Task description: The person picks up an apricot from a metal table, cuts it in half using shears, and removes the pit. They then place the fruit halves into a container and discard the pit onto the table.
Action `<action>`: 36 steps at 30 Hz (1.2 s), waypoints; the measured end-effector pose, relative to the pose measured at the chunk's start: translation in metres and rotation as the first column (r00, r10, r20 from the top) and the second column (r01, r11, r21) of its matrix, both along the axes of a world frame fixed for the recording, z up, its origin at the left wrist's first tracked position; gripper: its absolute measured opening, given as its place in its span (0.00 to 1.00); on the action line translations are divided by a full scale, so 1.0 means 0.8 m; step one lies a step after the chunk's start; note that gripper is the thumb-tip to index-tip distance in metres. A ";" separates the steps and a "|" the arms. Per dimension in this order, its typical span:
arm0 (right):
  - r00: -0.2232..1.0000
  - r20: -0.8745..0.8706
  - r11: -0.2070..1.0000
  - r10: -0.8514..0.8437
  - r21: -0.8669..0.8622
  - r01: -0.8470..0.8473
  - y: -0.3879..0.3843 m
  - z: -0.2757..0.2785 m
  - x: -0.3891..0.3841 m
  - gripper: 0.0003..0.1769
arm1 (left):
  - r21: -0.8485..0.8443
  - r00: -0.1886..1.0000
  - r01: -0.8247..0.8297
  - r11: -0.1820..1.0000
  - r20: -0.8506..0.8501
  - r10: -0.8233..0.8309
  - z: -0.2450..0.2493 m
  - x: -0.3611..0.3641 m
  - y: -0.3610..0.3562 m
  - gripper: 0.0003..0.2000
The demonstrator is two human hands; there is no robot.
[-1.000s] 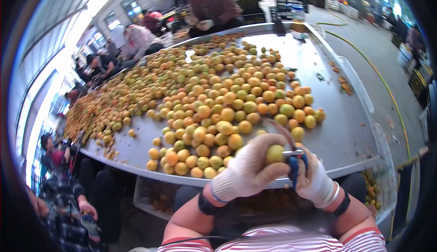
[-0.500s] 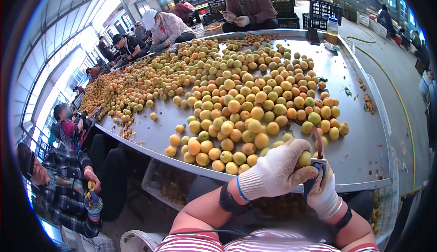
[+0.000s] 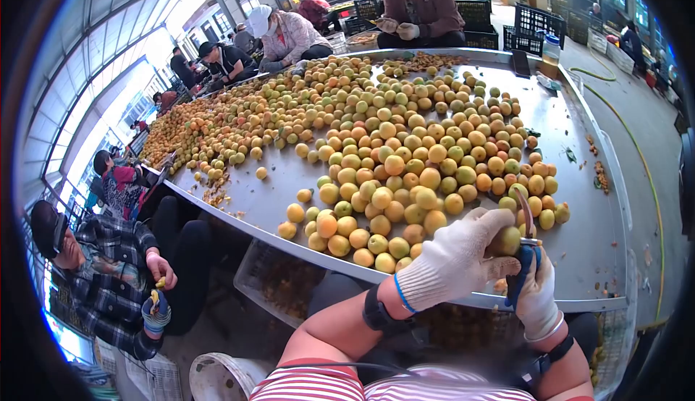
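Observation:
My left hand [image 3: 463,255], in a white knit glove with a blue-edged cuff, is closed round a greenish-yellow apricot [image 3: 504,242] over the table's near edge. Just right of it, my right hand [image 3: 538,301], also in a white glove, grips a curved-blade knife [image 3: 527,216] by its blue handle. The brown blade points up beside the held fruit. Ahead of both hands, a wide heap of yellow, orange and green apricots [image 3: 394,166] covers much of the metal table [image 3: 572,205].
A crate [image 3: 250,274] with cut pieces stands under the near edge, with a white bucket [image 3: 217,376] below left. A person in a plaid shirt [image 3: 108,278] sits at left; several others work along the far side. A phone [image 3: 520,64] and jar [image 3: 551,50] lie near the far corner.
The view has shifted, so the table and people sit further right. The left hand has turned the apricot so more of it shows, close to the blade. Both hands keep their grip.

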State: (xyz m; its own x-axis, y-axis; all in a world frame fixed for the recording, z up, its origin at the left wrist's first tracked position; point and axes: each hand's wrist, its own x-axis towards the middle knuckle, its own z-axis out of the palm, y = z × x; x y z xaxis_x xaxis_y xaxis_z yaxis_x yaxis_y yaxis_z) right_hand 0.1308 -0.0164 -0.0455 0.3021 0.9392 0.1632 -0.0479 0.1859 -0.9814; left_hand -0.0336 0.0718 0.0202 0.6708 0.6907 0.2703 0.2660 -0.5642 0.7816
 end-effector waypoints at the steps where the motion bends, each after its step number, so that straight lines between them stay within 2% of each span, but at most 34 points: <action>1: 0.998 0.001 0.998 0.067 -0.003 -0.067 -0.002 0.007 0.003 0.16 | -0.008 1.000 0.002 1.000 -0.002 -0.002 -0.004 -0.003 0.004 0.29; 2: 0.979 -0.193 0.991 0.071 -0.098 -0.092 -0.001 0.009 0.001 0.15 | 0.018 1.000 0.017 1.000 -0.017 -0.017 -0.006 -0.004 0.009 0.28; 3: 0.973 0.231 0.999 0.027 -0.026 -0.022 0.008 -0.005 0.001 0.17 | 0.039 0.998 0.049 0.998 -0.029 -0.048 -0.005 0.000 0.012 0.27; 4: 0.985 -0.082 0.966 0.150 -0.201 -0.164 -0.006 0.006 0.014 0.19 | -0.105 1.000 0.024 0.994 -0.010 -0.025 -0.001 0.002 0.008 0.23; 5: 0.894 -0.406 0.894 0.188 -0.305 -0.327 -0.010 0.044 0.016 0.22 | -0.250 0.990 0.078 0.965 0.130 -0.047 -0.010 0.003 0.009 0.22; 6: 0.730 -0.639 0.838 0.242 -0.241 -0.489 -0.008 0.040 0.027 0.24 | -0.149 0.974 0.138 0.979 0.198 -0.107 -0.024 0.003 0.017 0.23; 7: 0.504 -0.817 0.777 0.281 -0.114 -0.619 -0.007 0.032 0.038 0.26 | -0.534 0.960 0.204 0.820 0.272 -0.062 -0.004 0.001 0.008 0.24; 8: 0.526 -0.814 0.805 0.246 -0.131 -0.579 -0.008 0.030 0.044 0.26 | -0.664 0.906 0.326 0.673 0.422 -0.022 -0.011 0.001 0.009 0.26; 9: 0.477 -0.810 0.813 0.342 0.002 -0.582 -0.007 0.030 0.045 0.25 | -0.548 0.882 0.344 0.763 0.467 -0.062 -0.018 0.004 0.015 0.26; 10: 0.422 -0.787 0.798 0.449 0.141 -0.586 -0.005 0.031 0.044 0.24 | -0.590 0.880 0.359 0.723 0.473 -0.051 -0.014 0.002 0.016 0.26; 11: 0.431 -0.785 0.807 0.445 0.142 -0.574 -0.008 0.039 0.040 0.24 | -0.628 0.880 0.366 0.686 0.474 -0.035 -0.008 0.000 0.016 0.25; 12: 0.727 -0.584 0.892 0.361 -0.013 -0.452 -0.013 0.052 0.034 0.22 | -0.632 0.867 0.373 0.679 0.498 -0.012 -0.008 -0.001 0.015 0.26; 13: 0.924 -0.304 0.953 0.232 -0.118 -0.278 -0.015 0.058 0.032 0.20 | -0.630 0.867 0.375 0.680 0.498 -0.017 -0.006 0.000 0.013 0.26; 14: 0.925 -0.275 0.945 0.262 -0.122 -0.304 -0.016 0.056 0.035 0.13 | -0.646 0.845 0.393 0.654 0.534 0.019 -0.002 0.001 0.009 0.27; 15: 0.924 -0.277 0.945 0.263 -0.121 -0.305 -0.016 0.048 0.034 0.13 | -0.660 0.822 0.412 0.628 0.567 0.058 0.000 0.001 0.007 0.29; 17: 0.975 0.059 0.977 0.212 -0.051 -0.209 -0.017 0.030 0.030 0.08 | -0.632 0.819 0.421 0.651 0.573 0.027 0.000 0.000 0.008 0.31; 18: 0.965 0.183 0.980 0.186 -0.104 -0.169 -0.020 0.037 0.028 0.07 | -0.602 0.815 0.432 0.672 0.580 -0.004 -0.001 -0.001 0.008 0.33; 19: 0.966 0.182 0.980 0.185 -0.104 -0.168 -0.020 0.036 0.027 0.07 | -0.603 0.816 0.431 0.671 0.578 -0.005 0.001 -0.002 0.008 0.33; 21: 0.913 0.397 0.993 0.096 0.031 -0.118 -0.021 0.030 0.024 0.10 | -0.609 0.866 0.357 0.708 0.500 -0.006 0.005 -0.004 0.006 0.35; 22: 0.894 0.446 0.994 0.044 0.066 -0.082 -0.022 0.014 0.022 0.14 | -0.609 0.866 0.357 0.708 0.499 -0.006 0.007 -0.004 0.005 0.35; 25: 0.847 0.532 0.982 -0.004 0.163 -0.098 -0.021 0.020 0.017 0.14 | -0.585 0.861 0.353 0.730 0.508 -0.010 0.006 -0.005 0.004 0.35; 30: 0.808 0.586 0.960 -0.057 0.255 -0.118 -0.015 0.017 0.015 0.14 | -0.430 0.853 0.331 0.840 0.517 -0.071 -0.004 -0.008 0.008 0.34; 31: 0.788 0.612 0.954 -0.066 0.272 -0.130 -0.014 0.015 0.014 0.14 | -0.431 0.853 0.331 0.840 0.517 -0.071 -0.005 -0.007 0.006 0.34; 33: 0.786 0.612 0.947 -0.089 0.295 -0.122 -0.012 0.008 0.012 0.15 | -0.462 0.763 0.398 0.793 0.646 -0.007 -0.008 -0.002 0.003 0.31; 35: 0.783 0.612 0.940 -0.113 0.321 -0.115 -0.011 0.007 0.007 0.15 | -0.471 0.734 0.419 0.776 0.679 0.015 -0.013 0.002 0.000 0.29; 36: 0.768 0.630 0.942 -0.120 0.316 -0.112 -0.010 0.009 0.004 0.12 | -0.480 0.704 0.441 0.758 0.709 0.040 -0.016 0.003 -0.001 0.28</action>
State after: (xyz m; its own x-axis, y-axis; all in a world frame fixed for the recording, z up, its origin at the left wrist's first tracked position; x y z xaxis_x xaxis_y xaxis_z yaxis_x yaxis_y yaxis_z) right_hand 0.1338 -0.0242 -0.0386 0.0240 0.7973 0.6032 0.5619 0.4883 -0.6677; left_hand -0.0316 0.0710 0.0076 0.6262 0.7263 0.2836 -0.4966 0.0911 0.8632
